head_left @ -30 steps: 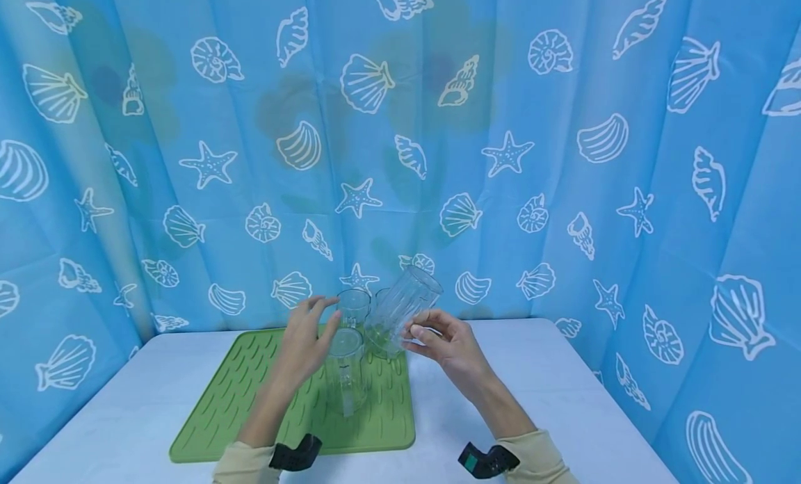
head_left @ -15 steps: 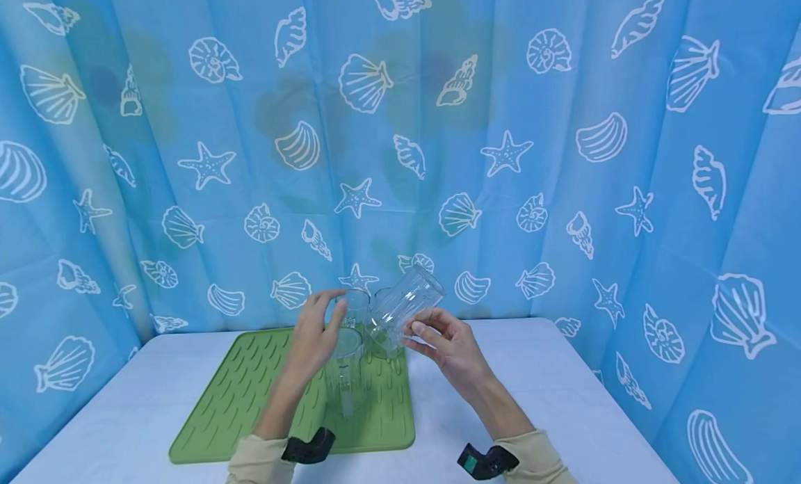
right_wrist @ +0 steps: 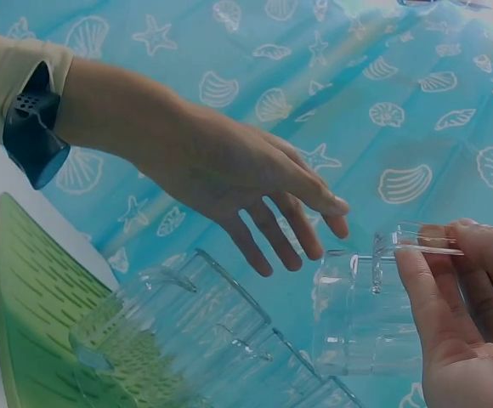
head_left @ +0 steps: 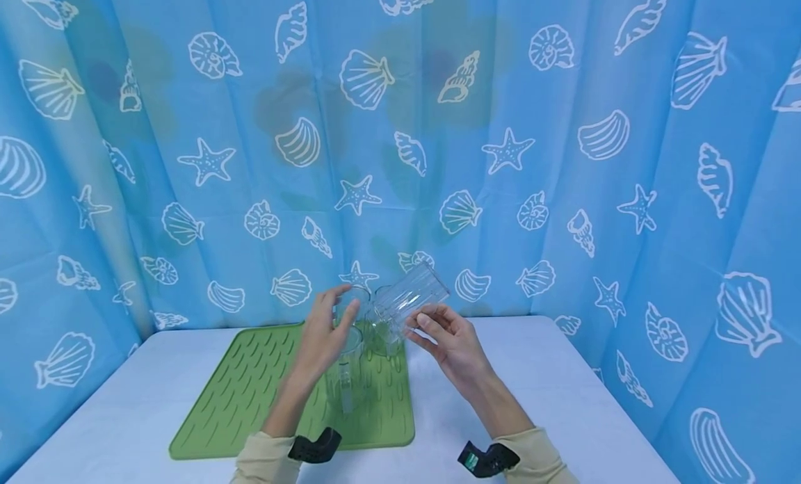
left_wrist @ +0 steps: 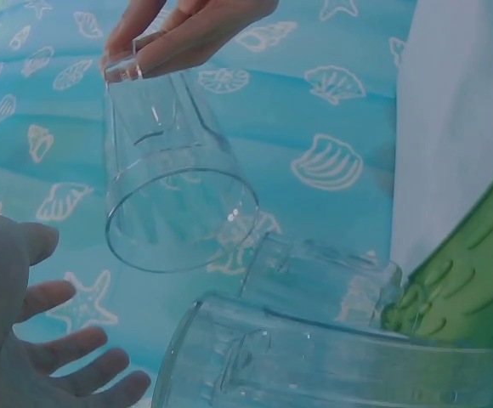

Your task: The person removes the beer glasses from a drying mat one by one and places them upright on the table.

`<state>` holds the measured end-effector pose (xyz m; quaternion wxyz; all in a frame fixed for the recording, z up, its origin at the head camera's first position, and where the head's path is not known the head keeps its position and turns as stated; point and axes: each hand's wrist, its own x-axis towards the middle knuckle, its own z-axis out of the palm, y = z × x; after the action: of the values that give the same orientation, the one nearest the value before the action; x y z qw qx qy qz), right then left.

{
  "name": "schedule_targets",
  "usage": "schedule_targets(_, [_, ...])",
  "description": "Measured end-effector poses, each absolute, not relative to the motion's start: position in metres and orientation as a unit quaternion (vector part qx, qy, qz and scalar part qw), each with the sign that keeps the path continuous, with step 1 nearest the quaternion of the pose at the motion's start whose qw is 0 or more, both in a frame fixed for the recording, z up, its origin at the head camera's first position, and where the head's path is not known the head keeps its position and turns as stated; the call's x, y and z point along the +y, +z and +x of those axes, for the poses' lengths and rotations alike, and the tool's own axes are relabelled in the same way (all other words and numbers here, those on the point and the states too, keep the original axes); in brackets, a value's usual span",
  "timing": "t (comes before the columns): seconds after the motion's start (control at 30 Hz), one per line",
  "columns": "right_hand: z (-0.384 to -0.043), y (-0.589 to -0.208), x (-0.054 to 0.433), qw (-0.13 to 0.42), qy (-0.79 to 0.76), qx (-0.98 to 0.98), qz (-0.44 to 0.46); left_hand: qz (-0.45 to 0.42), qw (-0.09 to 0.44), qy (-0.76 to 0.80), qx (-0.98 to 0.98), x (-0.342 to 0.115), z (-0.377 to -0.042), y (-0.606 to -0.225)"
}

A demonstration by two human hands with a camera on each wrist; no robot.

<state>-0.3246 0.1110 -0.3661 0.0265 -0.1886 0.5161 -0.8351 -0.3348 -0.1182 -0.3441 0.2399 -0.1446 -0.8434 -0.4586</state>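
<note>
My right hand (head_left: 447, 338) pinches the handle of a clear glass mug (head_left: 416, 293), which is tilted in the air over the mat's back right corner. In the left wrist view, the mug's round end (left_wrist: 183, 221) faces the camera, with the right hand (left_wrist: 191, 38) on its handle. Fingers spread and empty, my left hand (head_left: 327, 336) hovers to the left of that mug. Below it a second clear mug (head_left: 345, 386) stands upright on the green mat (head_left: 225, 400), its handle toward me. More clear mugs (head_left: 382, 339) stand behind, partly hidden by the left hand and the held mug.
The mat lies on a white-covered table (head_left: 519, 400), its right edge near the middle. A blue curtain (head_left: 400, 157) with white shell prints hangs behind and beside the table. In the right wrist view, standing mugs (right_wrist: 178, 340) crowd close together below the left hand.
My left hand has moved right and slightly up, toward the held mug. The held mug has tipped further over to the right, while the right hand stays nearly in place.
</note>
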Motion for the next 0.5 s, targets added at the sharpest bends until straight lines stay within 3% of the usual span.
schedule_targets(0.5, [-0.323, -0.364, 0.108, 0.020, -0.898, 0.420, -0.129, -0.180, 0.236, -0.497, -0.816, -0.106, -0.332, -0.345])
